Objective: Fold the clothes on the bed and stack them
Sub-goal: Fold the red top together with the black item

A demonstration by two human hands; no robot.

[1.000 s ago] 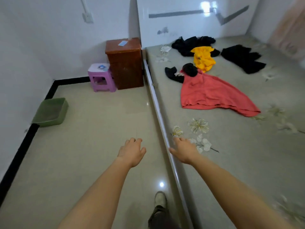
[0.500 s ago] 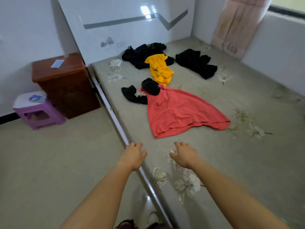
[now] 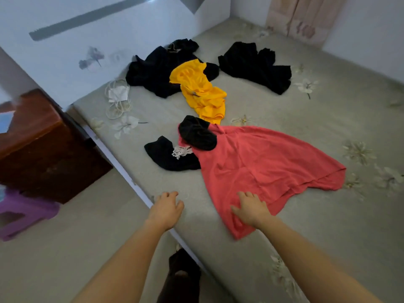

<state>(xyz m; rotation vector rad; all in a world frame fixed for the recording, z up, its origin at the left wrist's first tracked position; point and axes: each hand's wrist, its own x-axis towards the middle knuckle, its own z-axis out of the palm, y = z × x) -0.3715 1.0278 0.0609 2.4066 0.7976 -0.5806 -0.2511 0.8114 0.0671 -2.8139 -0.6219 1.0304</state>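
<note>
Unfolded clothes lie scattered on the bed (image 3: 328, 226). A coral-red garment (image 3: 262, 167) is spread flat nearest me, with a small black piece (image 3: 197, 133) on its top corner and another black piece with white lace (image 3: 168, 156) to its left. Behind them lie a yellow garment (image 3: 203, 92), a large black garment (image 3: 155, 73) and a second black garment (image 3: 255, 66) at the right. My right hand (image 3: 250, 207) reaches over the red garment's near edge, fingers spread. My left hand (image 3: 166, 209) hovers at the bed's edge, fingers relaxed, holding nothing.
A white face mask with cords (image 3: 118, 98) lies near the headboard (image 3: 109, 40). A brown bedside cabinet (image 3: 43, 149) and a purple stool (image 3: 21, 215) stand on the floor to the left. A pink curtain (image 3: 303, 18) hangs at the far right corner.
I have stepped closer to the bed and turned toward it. Both hands moved forward; the right hand now reaches over the red garment's near edge.
</note>
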